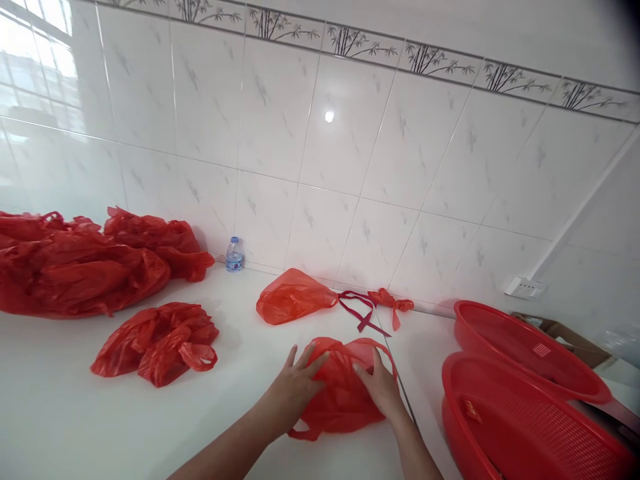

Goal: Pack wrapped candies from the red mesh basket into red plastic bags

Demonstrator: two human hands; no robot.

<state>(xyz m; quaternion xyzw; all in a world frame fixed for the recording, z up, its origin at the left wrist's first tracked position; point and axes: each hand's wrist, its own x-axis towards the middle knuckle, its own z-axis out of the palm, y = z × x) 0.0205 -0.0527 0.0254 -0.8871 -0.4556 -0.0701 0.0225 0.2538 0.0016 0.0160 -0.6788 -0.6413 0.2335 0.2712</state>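
A red plastic bag point(345, 393) lies on the white table in front of me, its handle loops spread at the upper right and lower left. On its left side rests my left hand point(295, 390), fingers stretched out and apart over the plastic. My right hand point(383, 387) touches the bag's right side, thumb and forefinger apart; its other fingers are partly hidden. Just beyond the bag are another red plastic bag point(295, 298), lying flat, a dark red ribbon point(357, 310) and a small knotted red piece of plastic point(393, 300).
A crumpled red bag point(160, 340) and a large heap of red bags point(80, 267) lie to the left. A small water bottle point(234, 255) stands by the tiled wall. Two red plastic baskets point(453, 393) stand at the right, near a cardboard box point(570, 337) and a power socket point(525, 287).
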